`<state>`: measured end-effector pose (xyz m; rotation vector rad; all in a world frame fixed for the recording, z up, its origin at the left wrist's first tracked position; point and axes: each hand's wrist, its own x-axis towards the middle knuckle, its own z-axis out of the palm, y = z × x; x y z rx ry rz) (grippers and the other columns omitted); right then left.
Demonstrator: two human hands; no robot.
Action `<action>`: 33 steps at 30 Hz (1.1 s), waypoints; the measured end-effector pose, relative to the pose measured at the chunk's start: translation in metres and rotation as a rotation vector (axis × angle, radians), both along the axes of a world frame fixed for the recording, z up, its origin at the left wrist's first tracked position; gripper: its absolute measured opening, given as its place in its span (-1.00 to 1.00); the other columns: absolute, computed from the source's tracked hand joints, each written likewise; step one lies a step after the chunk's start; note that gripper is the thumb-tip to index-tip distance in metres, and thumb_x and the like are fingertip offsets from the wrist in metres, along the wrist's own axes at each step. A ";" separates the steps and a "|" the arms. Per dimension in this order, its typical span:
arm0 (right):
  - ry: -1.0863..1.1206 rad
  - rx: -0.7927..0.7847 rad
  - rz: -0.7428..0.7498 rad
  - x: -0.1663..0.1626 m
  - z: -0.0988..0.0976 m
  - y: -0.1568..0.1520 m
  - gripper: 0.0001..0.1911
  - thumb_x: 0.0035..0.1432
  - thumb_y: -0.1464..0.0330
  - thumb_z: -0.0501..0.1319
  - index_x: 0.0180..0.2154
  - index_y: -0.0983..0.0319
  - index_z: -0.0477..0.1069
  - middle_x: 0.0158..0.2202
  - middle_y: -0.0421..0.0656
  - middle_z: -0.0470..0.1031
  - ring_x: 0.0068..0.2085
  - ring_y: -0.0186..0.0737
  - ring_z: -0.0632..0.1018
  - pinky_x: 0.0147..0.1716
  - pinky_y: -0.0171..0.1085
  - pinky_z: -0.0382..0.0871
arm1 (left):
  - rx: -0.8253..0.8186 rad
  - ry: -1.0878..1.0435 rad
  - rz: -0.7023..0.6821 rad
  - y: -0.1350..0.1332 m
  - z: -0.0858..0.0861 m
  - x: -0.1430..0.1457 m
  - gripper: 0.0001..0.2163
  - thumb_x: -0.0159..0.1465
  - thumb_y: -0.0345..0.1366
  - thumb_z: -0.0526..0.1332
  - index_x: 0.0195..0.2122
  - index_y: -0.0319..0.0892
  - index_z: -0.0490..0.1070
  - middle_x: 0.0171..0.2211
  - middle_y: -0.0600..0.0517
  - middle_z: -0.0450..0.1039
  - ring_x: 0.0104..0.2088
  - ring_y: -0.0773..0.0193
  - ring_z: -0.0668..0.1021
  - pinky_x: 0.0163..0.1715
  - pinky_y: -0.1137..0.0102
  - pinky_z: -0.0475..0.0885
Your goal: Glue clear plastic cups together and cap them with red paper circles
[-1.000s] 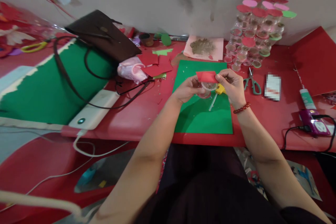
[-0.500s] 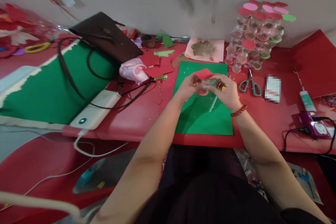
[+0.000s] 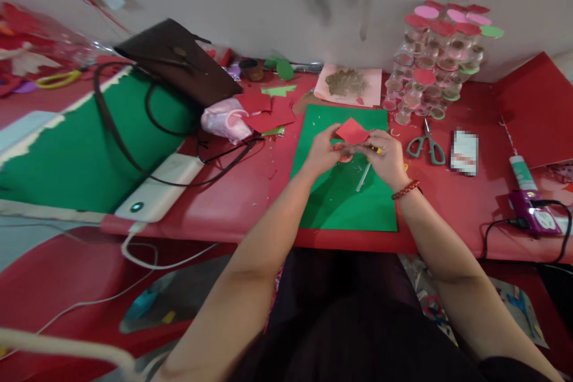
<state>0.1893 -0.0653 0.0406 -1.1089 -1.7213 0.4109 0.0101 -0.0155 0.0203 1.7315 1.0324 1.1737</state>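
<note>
Above a green sheet (image 3: 340, 203), my two hands are close together with fingers closed. A red paper piece (image 3: 352, 132) stands up between them, its flat face towards me. My left hand (image 3: 323, 152) grips it from the left, with a small round clear and reddish piece (image 3: 345, 154) below, partly hidden by the fingers. My right hand (image 3: 385, 155) pinches the paper's right corner. Under my right hand a yellow object (image 3: 406, 166) shows only in part. A thin translucent stick (image 3: 363, 178) lies on the green sheet beside it.
Scissors (image 3: 426, 144) lie right of the sheet, before a stack of clear cups with paper discs (image 3: 425, 76). A pink sheet (image 3: 326, 95) with dark grains is behind. To the left are red paper scraps (image 3: 273, 117), a brown bag (image 3: 179, 59) and a white power bank (image 3: 161, 188).
The red paper has tilted up and shows more of its face. My fingers have shifted slightly around it. The stick and the scissors stay in place.
</note>
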 end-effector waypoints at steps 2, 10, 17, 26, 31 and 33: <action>0.011 -0.052 0.005 0.000 0.001 0.001 -0.79 0.26 0.38 0.37 -0.46 0.17 0.59 -0.39 -0.18 0.50 -0.27 -0.20 0.51 -0.21 -0.19 0.42 | -0.017 0.009 0.014 -0.001 0.000 0.000 -0.57 -0.07 -0.42 0.48 -0.12 -0.18 0.54 -0.25 -0.01 0.63 -0.16 0.11 0.65 -0.05 0.24 0.54; 0.005 -0.098 -0.050 -0.002 0.000 0.001 -0.81 0.28 0.42 0.29 -0.41 0.18 0.54 -0.38 -0.17 0.52 -0.27 -0.21 0.52 -0.19 -0.20 0.43 | -0.059 0.029 -0.016 -0.005 0.003 0.003 -0.59 -0.03 -0.38 0.47 -0.11 -0.21 0.54 -0.27 -0.01 0.62 -0.20 0.16 0.64 -0.10 0.28 0.56; 0.003 -0.102 -0.033 -0.001 0.001 0.003 -0.77 0.32 0.41 0.23 -0.41 0.18 0.54 -0.35 -0.14 0.60 -0.25 -0.19 0.57 -0.16 -0.19 0.47 | -0.106 -0.002 -0.023 -0.007 0.008 0.000 -0.68 -0.06 -0.31 0.45 -0.24 -0.21 0.55 -0.31 -0.01 0.61 -0.31 0.21 0.60 -0.29 0.36 0.51; -0.158 -0.024 -0.002 0.006 0.011 -0.003 -0.83 0.25 0.46 0.29 -0.33 0.15 0.65 -0.28 -0.12 0.69 -0.22 -0.14 0.65 -0.12 -0.15 0.52 | -0.103 0.040 -0.093 -0.009 0.017 -0.004 -0.77 -0.01 -0.30 0.40 -0.33 -0.20 0.48 -0.37 0.00 0.55 -0.32 0.22 0.59 -0.38 0.40 0.48; -0.284 -0.040 0.004 0.009 0.010 -0.003 -0.80 0.24 0.50 0.25 -0.33 0.17 0.64 -0.27 -0.10 0.70 -0.21 -0.13 0.65 -0.13 -0.16 0.52 | -0.150 0.016 -0.119 -0.008 0.015 -0.003 -0.74 -0.03 -0.28 0.40 -0.31 -0.20 0.48 -0.38 0.03 0.53 -0.52 0.36 0.48 -0.58 0.47 0.35; -0.310 -0.033 -0.013 0.008 0.009 -0.003 -0.79 0.25 0.51 0.23 -0.33 0.18 0.62 -0.26 -0.09 0.69 -0.21 -0.12 0.64 -0.13 -0.15 0.50 | -0.164 0.007 -0.127 -0.008 0.012 -0.002 -0.74 -0.02 -0.27 0.41 -0.31 -0.19 0.47 -0.37 0.02 0.54 -0.55 0.38 0.48 -0.60 0.48 0.33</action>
